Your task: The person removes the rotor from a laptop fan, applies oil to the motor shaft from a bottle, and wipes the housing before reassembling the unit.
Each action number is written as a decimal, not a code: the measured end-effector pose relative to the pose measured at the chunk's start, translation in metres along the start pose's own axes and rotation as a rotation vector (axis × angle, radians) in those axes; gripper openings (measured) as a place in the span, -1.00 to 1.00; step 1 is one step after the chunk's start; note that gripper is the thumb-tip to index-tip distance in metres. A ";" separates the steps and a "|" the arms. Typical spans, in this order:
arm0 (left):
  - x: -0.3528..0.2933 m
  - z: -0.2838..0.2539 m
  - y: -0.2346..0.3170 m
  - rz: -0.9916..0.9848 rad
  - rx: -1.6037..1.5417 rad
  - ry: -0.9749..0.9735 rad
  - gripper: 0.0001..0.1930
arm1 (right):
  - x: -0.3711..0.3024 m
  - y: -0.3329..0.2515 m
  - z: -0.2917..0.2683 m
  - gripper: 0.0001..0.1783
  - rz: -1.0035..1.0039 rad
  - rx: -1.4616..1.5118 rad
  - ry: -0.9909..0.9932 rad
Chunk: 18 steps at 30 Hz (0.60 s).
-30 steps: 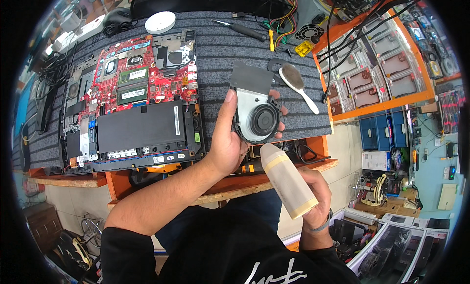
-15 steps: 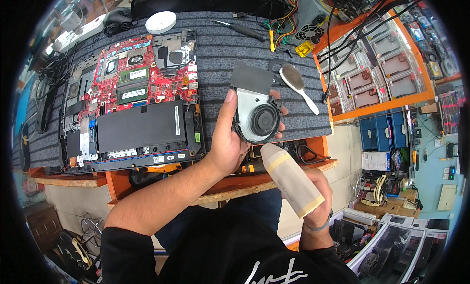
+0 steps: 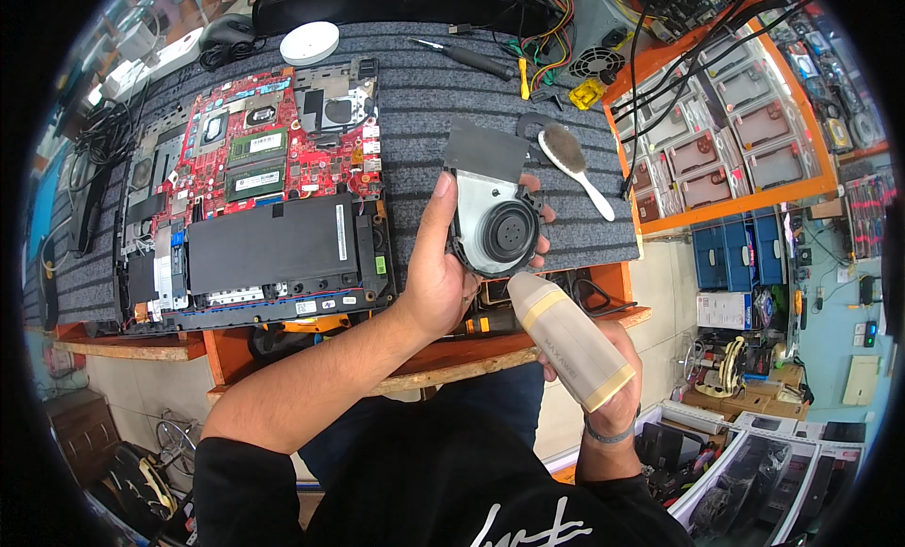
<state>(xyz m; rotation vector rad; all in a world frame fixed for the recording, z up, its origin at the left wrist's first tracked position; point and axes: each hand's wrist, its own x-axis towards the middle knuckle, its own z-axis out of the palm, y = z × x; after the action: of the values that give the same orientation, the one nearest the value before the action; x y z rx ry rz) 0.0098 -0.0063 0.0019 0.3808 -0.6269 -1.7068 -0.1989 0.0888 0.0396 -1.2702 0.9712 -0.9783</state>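
My left hand (image 3: pixel 436 255) is closed around a laptop cooling fan (image 3: pixel 509 228), held up over the bench's front edge. The fan has a silver housing, a round black rotor and a dark grey flap at its far end. In my right hand (image 3: pixel 617 382) is a beige handheld air duster (image 3: pixel 573 349), cylindrical with pale gold bands. Its tapered tip points at the fan from just below, close to the rim; whether it touches I cannot tell. An opened laptop (image 3: pixel 273 245) with a red circuit board and a black battery lies to the left.
A soft brush (image 3: pixel 567 156) with a white handle lies right of the fan. Farther back are a dark-handled tool (image 3: pixel 467 58), a round white disc (image 3: pixel 309 43) and a power supply (image 3: pixel 603 42) with loose wires. An orange-framed case (image 3: pixel 721 123) stands at right.
The air duster has turned a little and shifted slightly right. Small dots now show on the fan's hub, which looked smooth before. My left hand stays in place.
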 end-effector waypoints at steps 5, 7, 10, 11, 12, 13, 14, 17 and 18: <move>0.000 0.000 0.000 0.000 -0.006 0.004 -0.10 | 0.000 0.001 0.000 -0.14 -0.013 0.002 0.002; 0.000 0.001 0.000 0.000 -0.009 0.006 -0.10 | 0.000 0.003 -0.002 -0.14 -0.026 0.001 -0.007; 0.000 0.001 0.000 0.009 -0.002 0.006 -0.10 | 0.001 0.003 -0.002 -0.16 -0.041 -0.029 -0.006; 0.000 0.001 0.000 0.012 0.002 0.011 -0.10 | 0.002 0.003 -0.002 -0.17 -0.047 -0.042 0.007; 0.000 0.002 -0.001 0.016 0.007 0.016 -0.11 | 0.002 0.003 -0.002 -0.17 -0.053 -0.054 0.019; 0.000 0.002 -0.001 0.020 0.011 0.021 -0.11 | 0.003 0.003 -0.002 -0.18 -0.060 -0.067 0.031; 0.000 0.002 -0.001 0.020 0.017 0.023 -0.11 | 0.003 0.003 -0.001 -0.18 -0.062 -0.072 0.028; 0.000 0.002 0.000 0.019 0.027 0.021 -0.11 | 0.003 0.001 -0.001 -0.18 -0.066 -0.084 0.028; 0.000 0.002 0.000 0.019 0.025 0.019 -0.11 | 0.003 0.001 -0.001 -0.18 -0.064 -0.086 0.031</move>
<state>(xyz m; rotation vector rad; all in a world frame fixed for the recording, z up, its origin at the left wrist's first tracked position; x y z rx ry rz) 0.0085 -0.0058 0.0034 0.4070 -0.6372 -1.6767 -0.1990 0.0854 0.0379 -1.3685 1.0117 -1.0172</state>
